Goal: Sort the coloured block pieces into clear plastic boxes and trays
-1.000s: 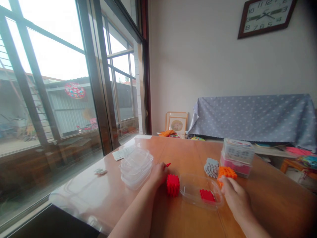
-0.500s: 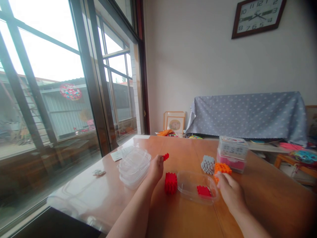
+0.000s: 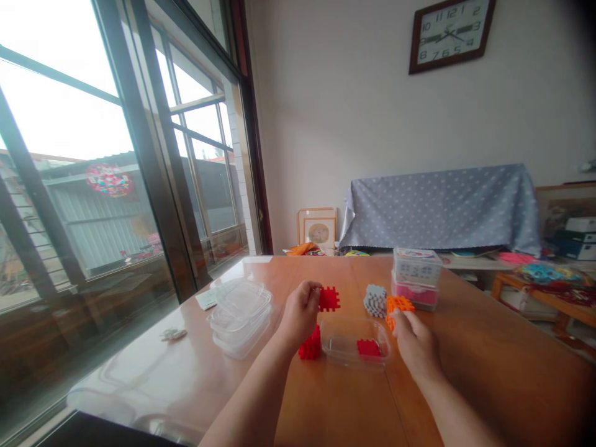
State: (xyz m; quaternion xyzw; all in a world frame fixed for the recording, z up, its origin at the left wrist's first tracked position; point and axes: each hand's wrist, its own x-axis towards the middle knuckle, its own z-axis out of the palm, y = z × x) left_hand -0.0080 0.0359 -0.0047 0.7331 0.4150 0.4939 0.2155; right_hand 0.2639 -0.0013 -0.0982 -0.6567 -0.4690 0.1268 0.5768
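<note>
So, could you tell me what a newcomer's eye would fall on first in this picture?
Probably the bright red piece pinched in the left hand, raised above the wooden table near its middle. Just below sit a stack of red pieces and a clear tray holding another red piece. To the right, the right hand touches an orange stack.

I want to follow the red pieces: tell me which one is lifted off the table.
The flat red piece pinched in the left hand is raised above the table. The red stack rests on the wood, and another red piece lies inside the clear container.
</note>
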